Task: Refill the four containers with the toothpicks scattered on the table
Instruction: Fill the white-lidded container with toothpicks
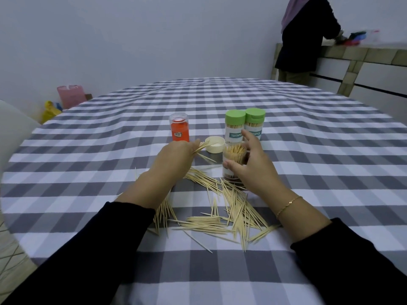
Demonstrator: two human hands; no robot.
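Head view: open container (234, 160) held upright by right hand (253, 164), thumb and fingers curled round its wall, already well filled with toothpicks; left hand (176, 158) pinching a small bundle of toothpicks (200, 147), tips aimed toward the container's mouth; white lid (215, 144) lying upturned just beyond those tips. Scattered toothpicks (220, 208) spread below both wrists, many not yet gathered; two green-capped containers (244, 125) capped just beyond right fingertips; orange container (179, 127) beyond left knuckles. Advisable for the step in hand: align the bundle parallel, points together, tilt the container slightly toward the left hand, feed in gently to avoid jamming against picks already inside; judged roughly midway. Checked tablecloth (308, 150) grey and white; pale wall behind; second person (306, 36) standing at tiled counter (363, 51), far right.
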